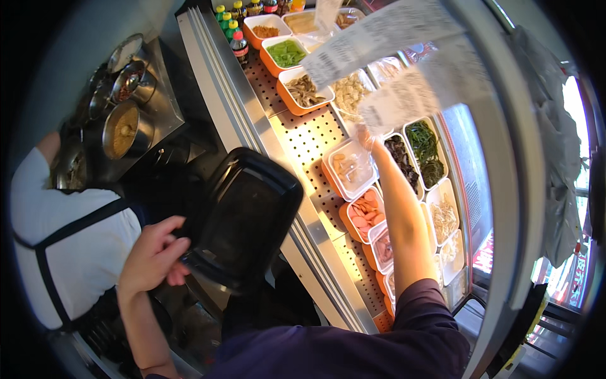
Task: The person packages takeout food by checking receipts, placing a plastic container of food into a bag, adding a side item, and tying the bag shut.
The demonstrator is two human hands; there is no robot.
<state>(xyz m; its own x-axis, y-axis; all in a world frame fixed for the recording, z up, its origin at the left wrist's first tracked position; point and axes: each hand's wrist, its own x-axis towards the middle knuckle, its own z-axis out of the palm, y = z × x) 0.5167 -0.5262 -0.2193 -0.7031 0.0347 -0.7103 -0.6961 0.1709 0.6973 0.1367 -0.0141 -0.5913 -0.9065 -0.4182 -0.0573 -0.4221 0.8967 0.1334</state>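
My left hand (pixel 154 258) grips the near-left rim of a black rectangular plastic tray (pixel 246 213), which is tilted in front of the display case. My right arm reaches into the lit case. There my right hand (pixel 367 137) is at the back corner of a container with a clear lid (pixel 351 169), which covers pale pieces of food. Some clear plastic shows by its fingers, but hanging paper slips (pixel 402 97) hide part of the hand, so its grip is unclear. Nearer me sits an orange-sided container of sliced pink sausage (pixel 367 213).
Farther in are containers of mushrooms (pixel 305 90), chopped greens (pixel 286 52) and seaweed strips (pixel 423 142). Soft drink bottles (pixel 240 47) line the far end. At left, a co-worker in a white top (pixel 90 251) stands by steel pots (pixel 123 130). The case's metal edge (pixel 265 147) runs before me.
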